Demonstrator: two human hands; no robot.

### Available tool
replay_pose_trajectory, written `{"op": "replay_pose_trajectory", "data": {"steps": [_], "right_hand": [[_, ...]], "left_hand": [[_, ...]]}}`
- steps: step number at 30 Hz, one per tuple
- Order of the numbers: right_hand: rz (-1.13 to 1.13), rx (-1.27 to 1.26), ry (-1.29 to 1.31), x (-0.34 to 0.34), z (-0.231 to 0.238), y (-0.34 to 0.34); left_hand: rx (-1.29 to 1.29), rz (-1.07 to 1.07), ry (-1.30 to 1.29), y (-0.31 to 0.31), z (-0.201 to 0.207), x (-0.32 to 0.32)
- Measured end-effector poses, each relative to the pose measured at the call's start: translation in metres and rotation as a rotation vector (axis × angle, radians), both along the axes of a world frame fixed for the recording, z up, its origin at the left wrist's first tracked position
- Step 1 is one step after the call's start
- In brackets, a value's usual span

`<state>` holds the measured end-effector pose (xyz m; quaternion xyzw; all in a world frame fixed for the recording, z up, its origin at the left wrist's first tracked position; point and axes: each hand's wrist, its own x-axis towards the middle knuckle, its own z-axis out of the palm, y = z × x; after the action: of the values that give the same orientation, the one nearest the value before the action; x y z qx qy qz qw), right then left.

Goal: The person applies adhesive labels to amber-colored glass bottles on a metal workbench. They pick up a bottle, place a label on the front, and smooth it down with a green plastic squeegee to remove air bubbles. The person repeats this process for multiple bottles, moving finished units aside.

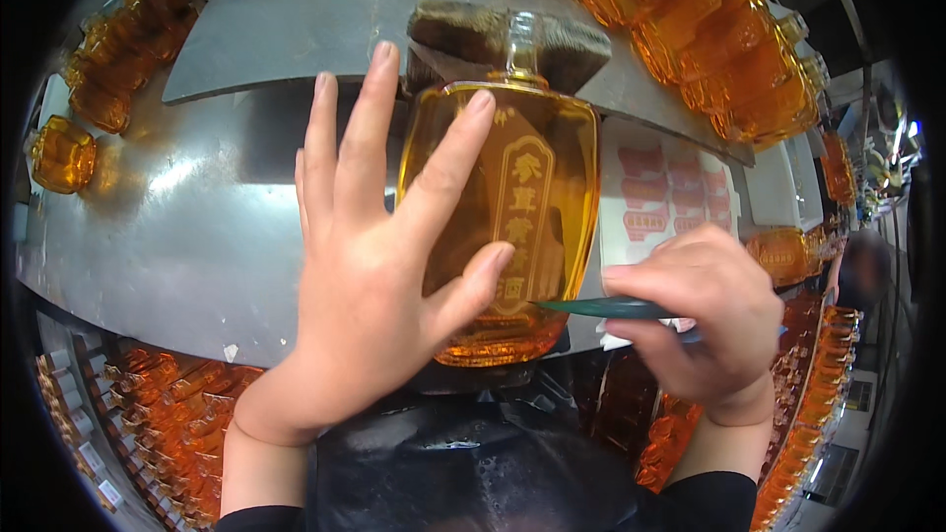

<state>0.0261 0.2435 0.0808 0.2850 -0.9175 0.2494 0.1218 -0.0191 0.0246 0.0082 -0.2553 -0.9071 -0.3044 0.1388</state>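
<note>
A large, flat-sided glass bottle (567, 177) of amber liquid lies in front of me, its neck pointing away. A framed column of gold lettering runs down its upper face. My left hand (365, 246) is spread over the bottle's left side, with the forefinger and thumb resting on the glass and the other fingers stretched past its edge. My right hand (705, 315) pinches a slim dark-green pointed tool (601, 307). The tool's tip meets the lower edge of the lettering's frame, or hovers just over it; I cannot tell which.
Behind the bottle's neck sits a dark, rough-faced block (453, 34). A white sheet with red-pink prints (670, 192) lies to the right on the grey metal table (197, 256). Amber bottles (709, 49) crowd the far right, with one bottle (64, 153) at the left. More bottles (177, 424) stand below the table.
</note>
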Motion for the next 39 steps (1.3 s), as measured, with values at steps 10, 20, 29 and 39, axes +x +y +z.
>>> {"op": "replay_pose_trajectory", "data": {"steps": [10, 20, 29, 39], "right_hand": [[0.199, 0.088, 0.543, -0.11, -0.006, -0.017], [0.207, -0.033, 0.311, -0.025, -0.019, -0.013], [0.414, -0.162, -0.033, 0.061, -0.036, -0.004], [-0.078, -0.421, 0.107, 0.061, -0.046, 0.056]], "left_hand": [[0.241, 0.062, -0.078, -0.016, -0.024, -0.003], [0.253, 0.03, -0.01, -0.028, -0.024, 0.003], [0.116, -0.063, 0.321, 0.012, 0.012, -0.057], [0.354, -0.502, -0.235, -0.005, 0.088, -0.029]]}}
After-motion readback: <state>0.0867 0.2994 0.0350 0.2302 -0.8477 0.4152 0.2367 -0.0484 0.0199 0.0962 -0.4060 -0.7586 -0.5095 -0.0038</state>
